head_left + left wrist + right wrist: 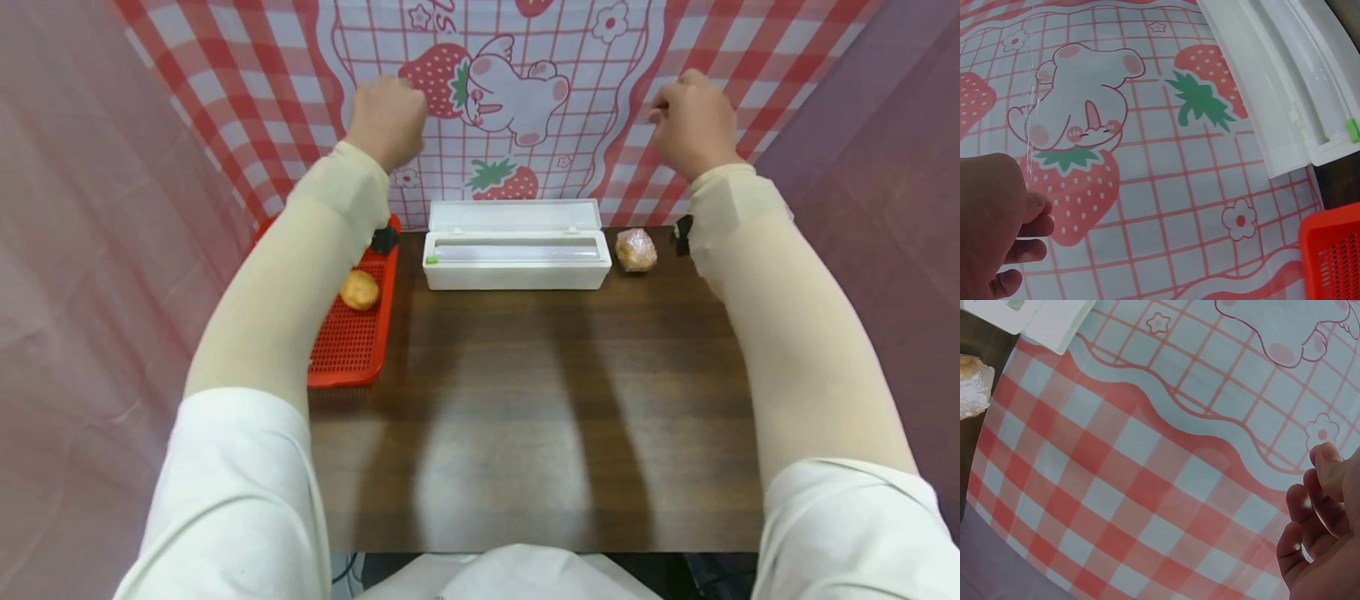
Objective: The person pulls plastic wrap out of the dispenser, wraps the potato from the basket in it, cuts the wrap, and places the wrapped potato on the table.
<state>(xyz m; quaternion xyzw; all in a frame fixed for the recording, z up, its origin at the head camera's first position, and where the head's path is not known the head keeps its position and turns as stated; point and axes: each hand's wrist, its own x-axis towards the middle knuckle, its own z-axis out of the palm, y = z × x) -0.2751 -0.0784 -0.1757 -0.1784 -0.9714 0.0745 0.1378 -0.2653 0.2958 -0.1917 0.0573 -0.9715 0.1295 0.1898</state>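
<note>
Beyond and left of the white box (pixel 517 276), the left hand (pixel 386 122) pinches clear film (pixel 1030 125), likely light, limp and clingy, best held by its corners. Beyond and right, the right hand (pixel 696 127) has thumb and finger pressed together, apparently pinching film too.

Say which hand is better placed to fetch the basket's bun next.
Probably left: the left hand is nearer the basket and bun, though it pinches clear film; the right hand is farther across.

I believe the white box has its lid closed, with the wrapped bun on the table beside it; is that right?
Not quite: the head view shows the lid of the white box open; the wrapped bun is indeed on the table beside it.
</note>
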